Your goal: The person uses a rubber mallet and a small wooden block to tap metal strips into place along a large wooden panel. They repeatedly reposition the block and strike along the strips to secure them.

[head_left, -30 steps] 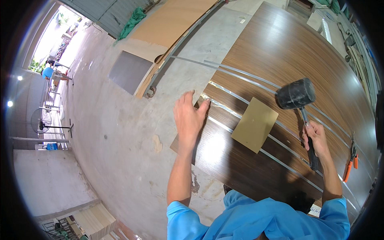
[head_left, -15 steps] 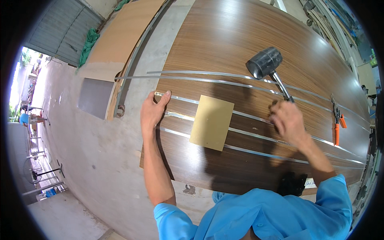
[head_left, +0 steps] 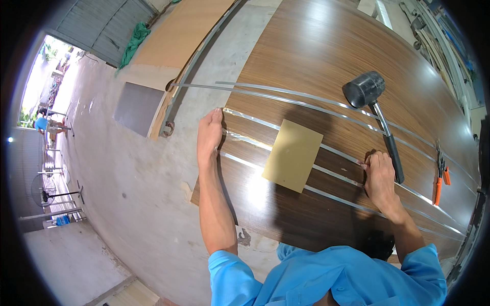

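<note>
A wood-grain panel (head_left: 301, 56) bears several long, thin silvery metal strips running across it. At the panel's left edge, my left hand (head_left: 208, 135) is closed around the end of a metal strip (head_left: 250, 118); its fingers are partly hidden over the edge. Farther right, my right hand (head_left: 380, 176) pinches the same strip, knuckles up. A tan rectangular sheet (head_left: 292, 156) lies across three strips between my hands. The black-headed rubber mallet (head_left: 364, 89) rests just beyond my right hand, its handle (head_left: 393, 158) beside the knuckles.
Orange-handled pliers (head_left: 438, 183) lie at the right of the panel. Two more strips (head_left: 275, 94) cross the far side and overhang its left edge toward a brown board stack (head_left: 178, 38). A grey plate (head_left: 139, 108) adjoins that stack. Another person (head_left: 46, 124) is far left.
My right hand has come down from near the mallet's handle to the strip and closed on it. My left hand stays at the strip's end, its thumb shifted to the edge. The view has turned slightly.
</note>
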A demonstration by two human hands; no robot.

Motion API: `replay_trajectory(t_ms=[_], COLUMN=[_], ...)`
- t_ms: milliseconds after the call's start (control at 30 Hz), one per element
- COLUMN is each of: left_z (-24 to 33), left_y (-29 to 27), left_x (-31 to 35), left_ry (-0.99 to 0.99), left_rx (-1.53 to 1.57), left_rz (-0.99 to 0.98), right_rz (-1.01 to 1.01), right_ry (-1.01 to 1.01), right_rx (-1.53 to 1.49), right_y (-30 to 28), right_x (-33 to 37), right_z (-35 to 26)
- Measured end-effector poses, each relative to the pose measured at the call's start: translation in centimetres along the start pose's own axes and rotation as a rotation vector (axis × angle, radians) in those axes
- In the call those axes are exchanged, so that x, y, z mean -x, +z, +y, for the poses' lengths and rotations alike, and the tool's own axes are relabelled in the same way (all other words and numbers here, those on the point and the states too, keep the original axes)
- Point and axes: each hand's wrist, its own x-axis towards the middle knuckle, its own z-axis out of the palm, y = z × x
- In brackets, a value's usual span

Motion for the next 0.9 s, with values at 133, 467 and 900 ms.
replay_trajectory(t_ms=[133,467,900], left_z=[-0.2,0.7,1.6], left_y=[-0.3,-0.1,0.2], left_x=[-0.3,0.7,0.6], left_ry=[-0.018,0.042,-0.096], left_rx=[0.088,-0.005,0.145], left_rz=[-0.045,-0.116,-0.098], right_rz=[-0.026,0.044,-0.126], right_ry=[-0.047,-0.118,-0.358], right_rx=[-0.068,-0.199,-0.094], right_y=[-0.1,0.8,0.0], right_x=[-0.1,-0.8,-2.1], right_z=[0.3,0.6,1.5])
